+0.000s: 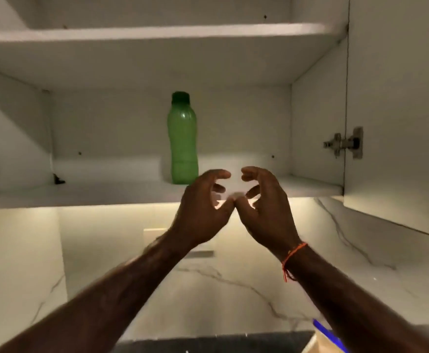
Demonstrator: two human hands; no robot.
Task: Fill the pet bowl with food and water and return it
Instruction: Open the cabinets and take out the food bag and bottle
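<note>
A green plastic bottle point(183, 141) with a dark green cap stands upright on the lower shelf point(106, 193) of an open white wall cabinet. My left hand point(203, 207) and my right hand point(264, 207) are raised together at the shelf's front edge, just right of the bottle. The palms face each other, the fingers are curled and apart, and the thumbs nearly touch. Only a pale blur shows between them; I make out no object there. No pet bowl is in view.
The cabinet door point(396, 123) stands open at the right on a metal hinge point(346, 145). A small dark item point(58, 179) lies at the shelf's left. Below are a lit marble backsplash point(233, 276), a dark counter strip point(208, 343) and a blue-edged thing point(326, 333).
</note>
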